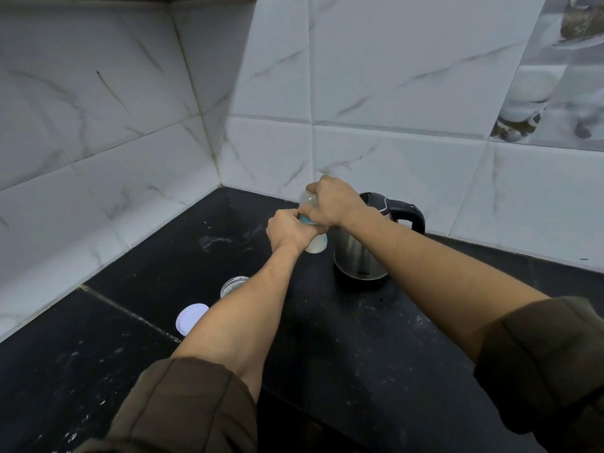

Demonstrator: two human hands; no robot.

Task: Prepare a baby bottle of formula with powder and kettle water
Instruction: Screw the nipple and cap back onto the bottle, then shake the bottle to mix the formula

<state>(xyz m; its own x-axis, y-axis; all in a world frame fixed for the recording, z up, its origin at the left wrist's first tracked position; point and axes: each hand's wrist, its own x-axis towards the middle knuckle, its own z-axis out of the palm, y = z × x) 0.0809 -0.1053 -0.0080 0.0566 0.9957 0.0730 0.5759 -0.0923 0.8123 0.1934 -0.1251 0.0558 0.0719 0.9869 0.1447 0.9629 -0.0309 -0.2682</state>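
Note:
Above the black counter (327, 338) I hold a baby bottle (317, 245) with whitish liquid in its lower part and a turquoise collar. My left hand (289, 232) grips the bottle's body. My right hand (331, 202) is closed over its clear cap at the top. Just right of the bottle stands a steel kettle (358, 256) with a black handle and lid. An open glass jar (232, 286) sits on the counter, partly hidden by my left forearm. Its white lid (191, 318) lies flat in front of it.
White marble-look tiled walls (392, 93) meet in a corner behind the counter. White powder is spilled on the counter (222, 241) left of the bottle. Brown rolled-up sleeves cover both upper arms.

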